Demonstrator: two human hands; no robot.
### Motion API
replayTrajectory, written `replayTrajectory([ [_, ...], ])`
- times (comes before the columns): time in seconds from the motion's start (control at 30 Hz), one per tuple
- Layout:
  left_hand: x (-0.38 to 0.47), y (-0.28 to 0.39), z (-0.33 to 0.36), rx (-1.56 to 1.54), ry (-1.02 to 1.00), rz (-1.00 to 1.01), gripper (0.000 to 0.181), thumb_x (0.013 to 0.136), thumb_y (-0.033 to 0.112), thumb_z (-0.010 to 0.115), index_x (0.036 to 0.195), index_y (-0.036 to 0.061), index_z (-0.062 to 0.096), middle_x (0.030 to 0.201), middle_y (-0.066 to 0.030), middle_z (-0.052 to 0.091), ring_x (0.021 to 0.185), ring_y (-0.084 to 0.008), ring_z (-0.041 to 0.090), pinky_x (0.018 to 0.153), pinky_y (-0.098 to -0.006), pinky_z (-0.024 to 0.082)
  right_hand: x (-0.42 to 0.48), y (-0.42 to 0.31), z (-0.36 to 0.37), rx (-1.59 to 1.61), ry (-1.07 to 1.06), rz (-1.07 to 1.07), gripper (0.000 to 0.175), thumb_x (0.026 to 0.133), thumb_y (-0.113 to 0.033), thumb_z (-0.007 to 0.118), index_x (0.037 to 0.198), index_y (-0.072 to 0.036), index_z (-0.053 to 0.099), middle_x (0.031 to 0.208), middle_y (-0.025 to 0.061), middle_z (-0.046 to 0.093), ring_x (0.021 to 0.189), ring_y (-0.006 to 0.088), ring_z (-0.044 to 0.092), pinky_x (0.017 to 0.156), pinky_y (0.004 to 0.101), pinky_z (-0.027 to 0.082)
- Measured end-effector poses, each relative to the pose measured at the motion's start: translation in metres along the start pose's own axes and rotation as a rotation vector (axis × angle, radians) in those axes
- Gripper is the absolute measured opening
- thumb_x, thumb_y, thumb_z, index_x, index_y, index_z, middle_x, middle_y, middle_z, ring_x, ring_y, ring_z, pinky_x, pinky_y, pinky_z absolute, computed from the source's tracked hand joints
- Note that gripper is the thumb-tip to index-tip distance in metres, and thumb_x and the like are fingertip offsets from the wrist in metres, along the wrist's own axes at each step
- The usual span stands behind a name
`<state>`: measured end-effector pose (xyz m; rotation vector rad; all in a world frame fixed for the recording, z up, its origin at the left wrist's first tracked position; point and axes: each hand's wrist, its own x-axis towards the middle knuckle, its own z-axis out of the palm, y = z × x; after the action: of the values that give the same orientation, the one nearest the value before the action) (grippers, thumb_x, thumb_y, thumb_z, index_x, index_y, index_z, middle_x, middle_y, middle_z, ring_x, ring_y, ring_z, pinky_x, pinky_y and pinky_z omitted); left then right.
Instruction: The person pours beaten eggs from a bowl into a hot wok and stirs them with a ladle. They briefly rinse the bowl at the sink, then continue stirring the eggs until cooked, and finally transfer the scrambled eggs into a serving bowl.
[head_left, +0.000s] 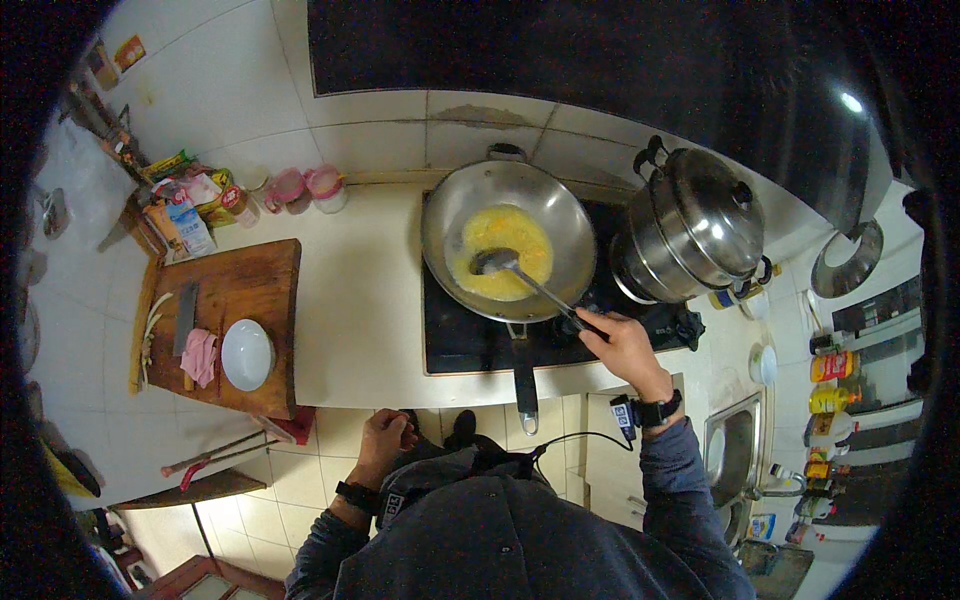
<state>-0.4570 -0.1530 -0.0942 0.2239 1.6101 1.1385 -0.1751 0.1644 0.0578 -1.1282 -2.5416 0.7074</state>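
My right hand (624, 351) grips the dark handle of a metal cooking ladle (541, 287). The ladle's bowl rests in yellow liquid, perhaps beaten egg (501, 225), which has a few orange bits and covers the bottom of a steel wok (559, 217). Its long handle (525, 379) points toward me over the counter's front edge. The wok sits on a black cooktop (465, 352). Near my waist, short of the counter, my left hand (384, 439) is loosely curled, with nothing seen in it.
A lidded steel steamer pot (686, 225) stands right of the wok. At left, a wooden cutting board (255, 277) bears a white bowl (247, 355), a cleaver (185, 319) and a pink cloth (199, 358). Jars (289, 191) line the back wall. A range hood (570, 52) overhangs; a sink (731, 450) lies right.
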Motion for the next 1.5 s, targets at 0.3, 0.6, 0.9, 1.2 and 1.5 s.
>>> replayTrajectory([
  [0.3, 0.007, 0.0, 0.003, 0.021, -0.046, 0.013, 0.02, 0.099, 0.015, 0.055, 0.107, -0.0022, 0.062, 0.085, -0.0101, 0.067, 0.069, -0.0185, 0.068, 0.058, -0.0309, 0.056, -0.058, -0.004, -0.059, 0.202, 0.002, 0.282, 0.035, 0.089, -0.009, 0.074, 0.124, -0.007, 0.07, 0.078, 0.0031, 0.067, 0.066, 0.0082, 0.051, 0.063, 0.0261, 0.046],
  [0.6, 0.012, 0.004, 0.008, 0.074, -0.107, 0.031, 0.021, 0.101, 0.019, 0.058, 0.104, -0.0019, 0.063, 0.084, -0.0088, 0.066, 0.071, -0.0181, 0.065, 0.061, -0.0328, 0.055, -0.039, 0.011, -0.026, 0.002, -0.009, 0.117, 0.034, 0.088, -0.018, 0.073, 0.121, -0.01, 0.071, 0.091, 0.0223, 0.072, 0.068, 0.0321, 0.068, 0.065, 0.0363, 0.053],
  [0.9, 0.01, 0.031, 0.027, 0.118, -0.256, 0.089, 0.026, 0.102, 0.024, 0.058, 0.111, -0.0006, 0.061, 0.091, -0.0102, 0.068, 0.08, -0.02, 0.069, 0.069, -0.0328, 0.057, 0.014, 0.023, 0.019, 0.345, 0.198, 0.325, 0.038, 0.097, -0.021, 0.065, 0.129, 0.0, 0.064, 0.113, 0.0209, 0.072, 0.083, 0.0205, 0.07, 0.075, 0.0316, 0.054],
  [1.2, 0.018, 0.061, 0.069, 0.115, -0.373, 0.072, 0.033, 0.103, 0.028, 0.055, 0.122, 0.0012, 0.06, 0.103, -0.0118, 0.068, 0.086, -0.0208, 0.07, 0.072, -0.0332, 0.059, 0.011, 0.014, 0.01, 0.416, 0.026, 0.494, 0.044, 0.1, -0.027, 0.059, 0.136, -0.001, 0.059, 0.072, 0.0069, 0.066, 0.053, 0.0111, 0.057, 0.05, 0.0276, 0.047],
  [1.5, 0.015, 0.055, 0.085, 0.134, -0.456, -0.035, 0.038, 0.105, 0.036, 0.052, 0.125, 0.0039, 0.058, 0.108, -0.0124, 0.068, 0.09, -0.0215, 0.071, 0.073, -0.0342, 0.06, -0.033, -0.013, -0.016, 0.702, -0.071, 0.629, 0.04, 0.101, -0.025, 0.059, 0.134, -0.003, 0.06, 0.074, 0.0015, 0.065, 0.05, 0.0063, 0.05, 0.043, 0.021, 0.035],
])
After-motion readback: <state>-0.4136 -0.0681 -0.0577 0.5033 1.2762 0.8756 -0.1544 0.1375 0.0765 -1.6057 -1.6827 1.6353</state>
